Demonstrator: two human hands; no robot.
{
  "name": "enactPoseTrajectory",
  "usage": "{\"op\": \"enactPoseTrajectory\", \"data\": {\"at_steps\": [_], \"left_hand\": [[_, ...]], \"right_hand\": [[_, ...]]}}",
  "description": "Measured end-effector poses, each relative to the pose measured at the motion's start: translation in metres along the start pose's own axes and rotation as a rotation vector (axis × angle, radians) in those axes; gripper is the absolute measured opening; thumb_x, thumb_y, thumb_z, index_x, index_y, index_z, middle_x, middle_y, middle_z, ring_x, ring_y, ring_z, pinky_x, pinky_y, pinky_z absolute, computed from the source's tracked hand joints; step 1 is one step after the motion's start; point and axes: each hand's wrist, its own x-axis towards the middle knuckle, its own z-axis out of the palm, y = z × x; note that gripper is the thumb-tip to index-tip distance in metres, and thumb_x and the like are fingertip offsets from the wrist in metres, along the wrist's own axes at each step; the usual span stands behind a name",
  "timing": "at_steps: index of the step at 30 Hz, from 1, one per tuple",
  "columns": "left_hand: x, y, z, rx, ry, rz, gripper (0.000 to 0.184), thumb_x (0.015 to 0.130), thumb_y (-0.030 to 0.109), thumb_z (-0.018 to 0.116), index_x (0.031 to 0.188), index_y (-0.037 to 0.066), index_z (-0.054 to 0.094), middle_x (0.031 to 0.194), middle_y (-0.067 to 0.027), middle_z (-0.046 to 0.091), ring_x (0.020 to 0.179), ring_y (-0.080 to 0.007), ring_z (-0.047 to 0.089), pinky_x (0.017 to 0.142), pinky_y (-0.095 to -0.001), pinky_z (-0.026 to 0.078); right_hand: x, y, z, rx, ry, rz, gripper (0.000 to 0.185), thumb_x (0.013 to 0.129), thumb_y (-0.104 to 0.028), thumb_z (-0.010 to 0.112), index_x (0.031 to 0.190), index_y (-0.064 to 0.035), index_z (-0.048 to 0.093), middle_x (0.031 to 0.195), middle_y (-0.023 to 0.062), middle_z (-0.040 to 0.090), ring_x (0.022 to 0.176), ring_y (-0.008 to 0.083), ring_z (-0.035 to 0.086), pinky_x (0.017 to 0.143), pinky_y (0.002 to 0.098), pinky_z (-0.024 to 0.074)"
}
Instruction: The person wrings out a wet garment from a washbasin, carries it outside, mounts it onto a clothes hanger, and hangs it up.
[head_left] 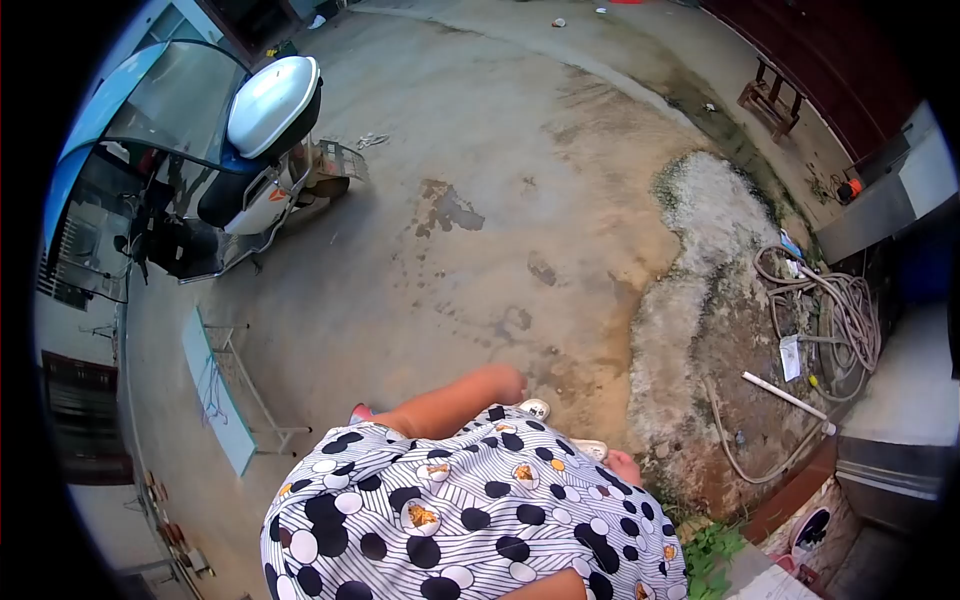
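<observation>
We look down past our patterned shirt [450,560] onto a concrete yard [570,190], our left hand [507,382] near a white shoe [537,409], its grip unclear. To the left we see a canopied scooter [262,210] and a narrow pale-blue table [236,440]; to the right, a coiled hose [856,330] near a white pipe [785,397].
</observation>
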Motion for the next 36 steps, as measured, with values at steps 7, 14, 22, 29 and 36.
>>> {"op": "enactPoseTrajectory", "data": {"at_steps": [7,14,22,29,36], "left_hand": [[0.059,0.065,-0.012,0.207,-0.047,0.162,0.039,0.075,0.035,0.059,0.106,0.012,0.06,0.105,-0.0134,0.059,0.098,-0.0315,0.055,0.081,-0.0408,0.044],[0.151,0.166,-0.004,0.232,-0.307,0.353,0.037,0.079,0.03,0.056,0.111,0.011,0.056,0.11,-0.0137,0.057,0.103,-0.0247,0.054,0.087,-0.0344,0.041],[0.202,0.337,-0.052,0.376,-0.228,0.198,0.043,0.077,0.04,0.057,0.112,0.014,0.057,0.102,-0.0136,0.061,0.094,-0.0287,0.059,0.081,-0.0367,0.045],[0.365,0.367,-0.071,0.394,-0.35,0.16,0.034,0.079,0.034,0.057,0.104,0.011,0.061,0.11,-0.0088,0.058,0.096,-0.0211,0.056,0.081,-0.0361,0.043],[0.337,0.656,-0.128,0.822,-0.376,0.313,0.032,0.08,0.035,0.054,0.099,0.012,0.063,0.108,-0.0109,0.059,0.093,-0.023,0.057,0.078,-0.0369,0.044]], "right_hand": [[0.131,0.196,-0.099,0.064,-0.238,0.001,0.017,0.082,-0.023,0.052,0.081,-0.0115,0.065,0.069,0.006,0.06,0.068,0.0118,0.056,0.061,0.0299,0.0435],[0.06,0.151,-0.236,0.287,0.373,0.145,0.016,0.08,-0.017,0.047,0.071,-0.0055,0.054,0.063,0.0039,0.054,0.047,0.0138,0.05,0.037,0.0274,0.0347],[0.073,0.148,-0.301,0.318,0.468,0.266,0.026,0.081,-0.025,0.053,0.094,-0.0057,0.062,0.079,0.0042,0.063,0.062,0.0152,0.062,0.055,0.0293,0.0479],[0.053,0.152,-0.317,-0.671,0.27,0.159,0.019,0.073,-0.014,0.055,0.085,-0.0048,0.066,0.084,0.0139,0.064,0.081,0.0274,0.062,0.068,0.0375,0.0502],[0.033,0.137,-0.373,-0.354,0.467,0.321,0.016,0.07,-0.016,0.058,0.077,-0.0036,0.064,0.076,0.0133,0.063,0.07,0.0253,0.061,0.06,0.0365,0.0489]]}}
